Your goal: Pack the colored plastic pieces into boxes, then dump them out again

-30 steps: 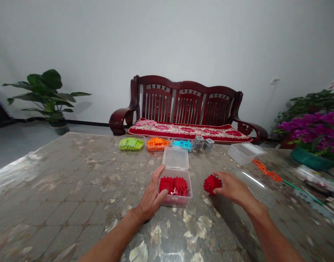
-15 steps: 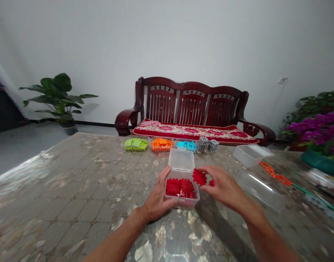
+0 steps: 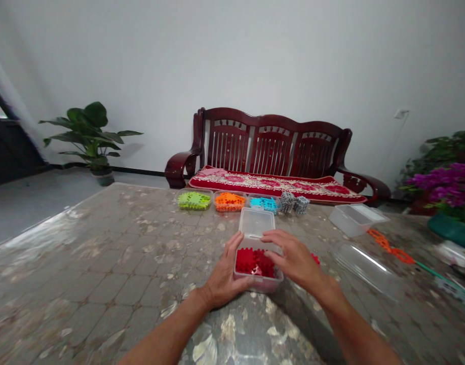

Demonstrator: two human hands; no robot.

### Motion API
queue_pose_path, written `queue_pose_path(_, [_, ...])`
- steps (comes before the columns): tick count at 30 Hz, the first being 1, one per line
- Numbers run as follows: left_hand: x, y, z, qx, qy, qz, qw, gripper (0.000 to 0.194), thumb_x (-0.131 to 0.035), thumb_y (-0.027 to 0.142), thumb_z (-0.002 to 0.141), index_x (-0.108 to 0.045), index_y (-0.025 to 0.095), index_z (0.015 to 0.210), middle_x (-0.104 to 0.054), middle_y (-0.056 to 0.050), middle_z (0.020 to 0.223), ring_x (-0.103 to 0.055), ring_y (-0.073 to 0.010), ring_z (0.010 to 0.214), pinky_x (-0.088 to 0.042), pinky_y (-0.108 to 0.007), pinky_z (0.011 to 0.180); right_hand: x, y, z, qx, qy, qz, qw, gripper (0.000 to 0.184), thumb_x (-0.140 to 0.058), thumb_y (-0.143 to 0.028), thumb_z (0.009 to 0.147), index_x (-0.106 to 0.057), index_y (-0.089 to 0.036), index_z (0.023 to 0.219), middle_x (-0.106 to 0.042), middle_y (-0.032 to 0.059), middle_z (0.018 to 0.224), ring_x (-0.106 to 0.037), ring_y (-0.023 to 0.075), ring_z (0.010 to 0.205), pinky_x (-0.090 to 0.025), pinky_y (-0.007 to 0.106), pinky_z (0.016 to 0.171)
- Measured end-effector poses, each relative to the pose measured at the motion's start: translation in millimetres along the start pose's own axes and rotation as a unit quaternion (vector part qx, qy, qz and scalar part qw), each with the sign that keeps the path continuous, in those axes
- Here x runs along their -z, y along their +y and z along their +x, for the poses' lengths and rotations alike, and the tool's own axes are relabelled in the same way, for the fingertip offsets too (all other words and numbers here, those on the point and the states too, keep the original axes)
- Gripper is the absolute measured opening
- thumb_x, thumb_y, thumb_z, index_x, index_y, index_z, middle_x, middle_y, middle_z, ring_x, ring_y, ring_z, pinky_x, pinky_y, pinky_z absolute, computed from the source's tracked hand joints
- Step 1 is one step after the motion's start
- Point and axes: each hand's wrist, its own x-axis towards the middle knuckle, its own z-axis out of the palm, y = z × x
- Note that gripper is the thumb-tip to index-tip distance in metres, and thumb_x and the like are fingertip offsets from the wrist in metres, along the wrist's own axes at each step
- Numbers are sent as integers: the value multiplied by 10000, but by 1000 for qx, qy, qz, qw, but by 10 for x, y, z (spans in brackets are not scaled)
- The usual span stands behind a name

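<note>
A small clear plastic box (image 3: 257,285) with its hinged lid (image 3: 256,222) open stands on the table in front of me, holding several red toothed building pieces (image 3: 251,261). My left hand (image 3: 225,274) grips the box's left side, thumb on the near wall. My right hand (image 3: 293,258) reaches palm down over the open box, its fingers curled over the red pieces and its thumb among them. The red piece it brought is hidden under the palm. Another red piece (image 3: 315,258) lies on the table just right of that hand.
At the table's far edge sit clear trays of green (image 3: 193,199), orange (image 3: 230,201) and blue pieces (image 3: 263,203), then two grey cubes (image 3: 294,203). An empty clear box (image 3: 357,220), a clear lid (image 3: 363,263) and orange linked pieces (image 3: 390,246) lie to the right. A wooden bench (image 3: 274,152) stands behind.
My right hand lifted a red piece from the table on the right and carried it left over the open box. My left hand kept hold of the box. The view shifted slightly.
</note>
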Motion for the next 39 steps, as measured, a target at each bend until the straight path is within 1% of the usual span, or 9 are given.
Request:
queue_pose_path(4, [18,20,-2,8,-8,-3,1000,960,-698,555,905,-156,250,1637,-229,-176,1686,-241,-394,1566,-216,-639,1276,269,501,-258,-146,41,-49,987,394,-583,-276,862,-716,-222,1229,-712,107,1314,-653,275,1218,-473,450,1087])
queue_pose_path(7, [31,26,1,17,-13,-10,1000,946,-688,540,917,-150,249,1638,-218,-177,1689,-242,-402,1562,-221,-644,1272,378,805,-456,-234,-26,-110,966,585,-668,-328,787,-659,-176,1352,-683,150,1371,-634,334,1260,-460,475,1092])
queue_pose_path(10, [43,31,3,13,-16,-20,1000,919,-682,513,928,-157,259,1639,-217,-165,1692,-245,-403,1560,-223,-644,1271,362,912,-582,-261,-75,-143,952,683,-712,-330,733,-631,-179,1395,-648,151,1432,-596,364,1313,-448,479,1100])
queue_pose_path(16, [57,56,-1,15,-11,-28,999,949,-719,498,905,-175,249,1642,-249,-174,1681,-266,-412,1552,-240,-645,1265,274,848,-617,-237,-96,-167,952,587,-659,-191,715,-688,-173,1301,-733,143,1282,-667,359,1186,-488,459,1024])
queue_pose_path(21, [45,68,2,36,-11,-25,999,983,-753,506,879,-185,243,1637,-256,-177,1679,-264,-411,1554,-233,-639,1271,371,728,-598,-237,-45,-144,960,545,-668,-224,762,-692,-233,1306,-732,109,1293,-645,356,1221,-479,471,1045])
queue_pose_path(28, [28,49,3,10,-13,4,1000,921,-682,555,922,-173,259,1631,-236,-167,1681,-245,-389,1563,-224,-636,1275,403,128,-331,-103,-34,27,994,643,-681,-233,769,-625,-265,1408,-667,71,1408,-615,286,1269,-446,478,1124])
queue_pose_path(32, [23,22,3,-5,-6,15,1000,897,-661,561,935,-174,271,1631,-248,-161,1674,-262,-385,1557,-233,-634,1271,379,-111,-133,-38,-94,20,995,642,-729,-235,767,-635,-244,1402,-676,87,1391,-593,305,1274,-429,484,1125])
queue_pose_path(36, [20,2,5,-9,-4,18,1000,903,-660,575,931,-174,277,1632,-254,-153,1676,-267,-378,1556,-247,-619,1271,396,-118,-36,-2,-188,8,982,582,-783,-287,767,-687,-258,1340,-721,72,1292,-610,321,1187,-461,464,1048])
queue_pose_path(39, [18,-8,4,-8,-7,20,1000,897,-652,569,936,-174,268,1633,-254,-156,1677,-264,-374,1558,-249,-610,1272,396,-79,-28,21,-208,16,978,428,-743,-280,815,-738,-288,1243,-749,40,1199,-620,294,1129,-464,430,1014])
